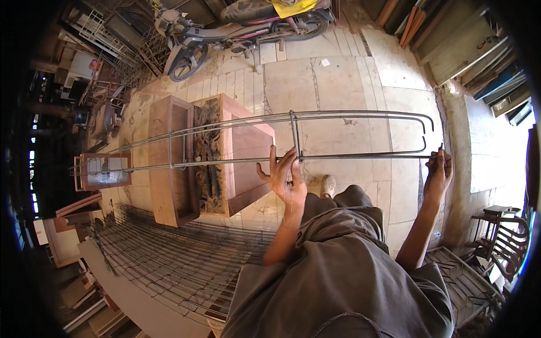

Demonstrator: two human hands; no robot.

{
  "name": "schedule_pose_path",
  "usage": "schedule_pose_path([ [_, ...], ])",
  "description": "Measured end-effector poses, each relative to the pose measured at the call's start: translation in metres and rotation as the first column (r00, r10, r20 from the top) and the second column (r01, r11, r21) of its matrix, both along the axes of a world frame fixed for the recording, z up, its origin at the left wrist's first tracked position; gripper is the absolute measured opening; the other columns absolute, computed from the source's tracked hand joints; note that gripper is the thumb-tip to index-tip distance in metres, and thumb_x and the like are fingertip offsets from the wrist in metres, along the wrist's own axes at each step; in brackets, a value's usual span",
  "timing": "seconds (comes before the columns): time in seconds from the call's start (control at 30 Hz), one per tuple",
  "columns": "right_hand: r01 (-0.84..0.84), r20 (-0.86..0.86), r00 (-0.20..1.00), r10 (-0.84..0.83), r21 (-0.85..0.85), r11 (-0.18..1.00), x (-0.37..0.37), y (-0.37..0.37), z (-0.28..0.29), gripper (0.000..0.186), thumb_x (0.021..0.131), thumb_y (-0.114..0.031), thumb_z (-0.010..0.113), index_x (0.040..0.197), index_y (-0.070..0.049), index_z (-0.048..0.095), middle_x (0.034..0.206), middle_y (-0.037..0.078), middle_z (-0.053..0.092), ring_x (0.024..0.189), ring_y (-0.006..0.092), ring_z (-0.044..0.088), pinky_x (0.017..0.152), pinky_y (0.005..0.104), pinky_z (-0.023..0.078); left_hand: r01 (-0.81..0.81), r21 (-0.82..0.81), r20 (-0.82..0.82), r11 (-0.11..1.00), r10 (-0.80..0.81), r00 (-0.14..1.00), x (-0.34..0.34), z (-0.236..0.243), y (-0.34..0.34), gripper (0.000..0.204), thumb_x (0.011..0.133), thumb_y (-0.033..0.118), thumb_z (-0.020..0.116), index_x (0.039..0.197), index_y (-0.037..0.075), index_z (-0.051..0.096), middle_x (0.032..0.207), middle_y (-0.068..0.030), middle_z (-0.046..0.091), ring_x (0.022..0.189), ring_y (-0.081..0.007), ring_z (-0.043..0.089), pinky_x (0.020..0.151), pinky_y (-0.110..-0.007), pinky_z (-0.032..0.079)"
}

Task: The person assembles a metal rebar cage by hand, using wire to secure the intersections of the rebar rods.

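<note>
A long, narrow cage of bent steel rods [366, 154] spans the view crosswise, passing over wooden boxes at the left, with a crossbar near its middle. My left hand [284, 174] pinches the lower rod where it meets that crossbar, other fingers partly raised; a thin wire hangs beside it. At the cage's right end, my right hand [439, 172] is closed around the tip of the lower rod, where a small dark upright piece shows above my fingers. Whether the far left end rests on anything is hard to tell.
Two open wooden boxes [248, 163] stand on the tiled floor [349, 84]. A stack of steel mesh [163, 259] lies at lower left. A motorbike [242, 34] is parked at the back. Boards [406, 28] lean at upper right; a chair [507, 242] stands at right.
</note>
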State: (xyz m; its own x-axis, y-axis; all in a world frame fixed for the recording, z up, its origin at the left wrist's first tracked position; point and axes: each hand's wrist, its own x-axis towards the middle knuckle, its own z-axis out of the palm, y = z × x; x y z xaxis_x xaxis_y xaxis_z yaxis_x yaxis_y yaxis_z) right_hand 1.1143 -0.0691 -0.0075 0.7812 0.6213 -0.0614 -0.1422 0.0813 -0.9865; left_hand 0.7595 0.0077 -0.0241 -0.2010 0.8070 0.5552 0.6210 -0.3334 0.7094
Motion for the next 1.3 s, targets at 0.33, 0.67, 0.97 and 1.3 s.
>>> schedule_pose_path([
  [0.33, 0.027, -0.009, 1.0, -0.027, -0.04, 0.999, -0.002, -0.003, 0.007, 0.017, 0.095, -0.023, 0.064, 0.1, -0.007, 0.063, 0.086, 0.003, 0.063, 0.07, 0.0064, 0.054, 0.067, 0.0225, 0.045, 0.833, -0.156, -0.63, 0.53, -0.703, 0.33, -0.079, 0.05, 0.084, 0.023, 0.079, 0.009, 0.07, 0.101, 0.01, 0.073, 0.111, -0.0034, 0.072, 0.114, -0.0149, 0.063, 0.1, -0.036, 0.043],
  [0.67, 0.052, 0.017, 0.998, -0.052, -0.014, 0.999, -0.008, -0.006, 0.011, 0.017, 0.096, -0.026, 0.064, 0.098, -0.008, 0.064, 0.084, 0.002, 0.065, 0.068, 0.0061, 0.055, 0.063, 0.0219, 0.047, 0.892, -0.422, -0.552, 0.165, -0.827, -0.108, -0.067, 0.093, 0.132, 0.028, 0.078, 0.007, 0.068, 0.106, 0.006, 0.07, 0.117, -0.0081, 0.068, 0.115, -0.0217, 0.062, 0.103, -0.038, 0.046],
  [0.97, 0.042, -0.053, 0.998, -0.042, -0.004, 0.999, -0.007, -0.005, 0.011, 0.021, 0.095, -0.026, 0.064, 0.094, -0.006, 0.062, 0.088, 0.007, 0.063, 0.071, 0.0091, 0.056, 0.066, 0.0265, 0.048, 0.817, -0.408, -0.243, 0.407, -0.911, 0.333, -0.069, 0.077, 0.098, 0.02, 0.075, 0.002, 0.076, 0.094, 0.008, 0.07, 0.107, -0.0042, 0.071, 0.113, -0.0215, 0.063, 0.103, -0.043, 0.039],
  [1.3, 0.058, -0.026, 0.998, -0.06, -0.039, 0.998, -0.007, -0.004, 0.008, 0.021, 0.095, -0.027, 0.064, 0.097, -0.006, 0.062, 0.088, 0.006, 0.063, 0.071, 0.008, 0.056, 0.067, 0.0252, 0.047, 0.823, -0.441, -0.204, 0.357, -0.933, 0.295, -0.067, 0.075, 0.103, 0.012, 0.077, 0.004, 0.073, 0.088, 0.009, 0.072, 0.101, -0.0027, 0.072, 0.11, -0.0196, 0.064, 0.097, -0.039, 0.037],
])
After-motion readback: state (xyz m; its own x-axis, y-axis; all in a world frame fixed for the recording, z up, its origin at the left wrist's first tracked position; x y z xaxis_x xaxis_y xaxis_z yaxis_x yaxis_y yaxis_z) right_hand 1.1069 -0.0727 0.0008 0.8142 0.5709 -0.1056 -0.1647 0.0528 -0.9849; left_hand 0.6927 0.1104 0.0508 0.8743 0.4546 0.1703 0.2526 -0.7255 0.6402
